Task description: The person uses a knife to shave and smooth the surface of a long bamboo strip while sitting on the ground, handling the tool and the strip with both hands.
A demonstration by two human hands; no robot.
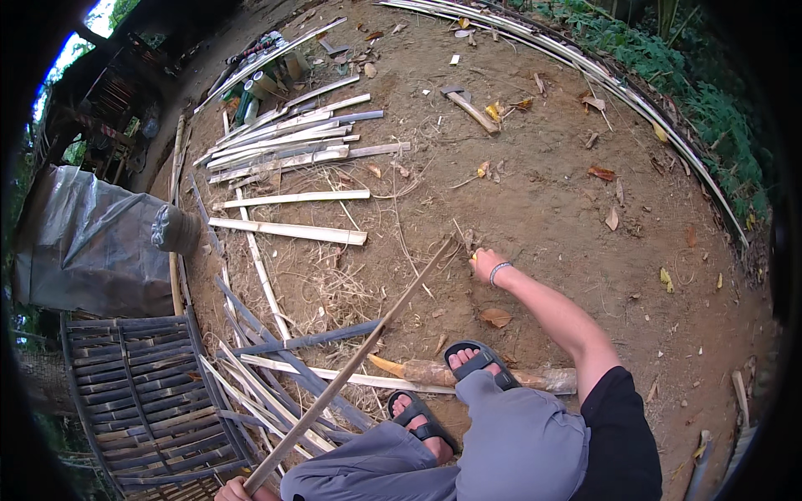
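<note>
A long brown bamboo strip (368, 341) slants from the lower left up to the middle of the ground. My left hand (238, 491) is closed round its near end and is partly cut off by the lower edge. Close to the strip's far end, my right hand (484, 265) reaches out with its fingers closed. A bit of yellow shows at those fingers, but what they hold is too small to make out. Beneath my sandalled feet (476, 363) lies a short thick log (543, 382).
Split bamboo pieces (288, 199) lie spread at the left, with more strips (276, 401) piled by my left leg. A hammer (470, 110) lies farther off. A slatted bamboo rack (150, 401) and a plastic-covered object (100, 242) stand left. Long poles (585, 63) curve along the greenery.
</note>
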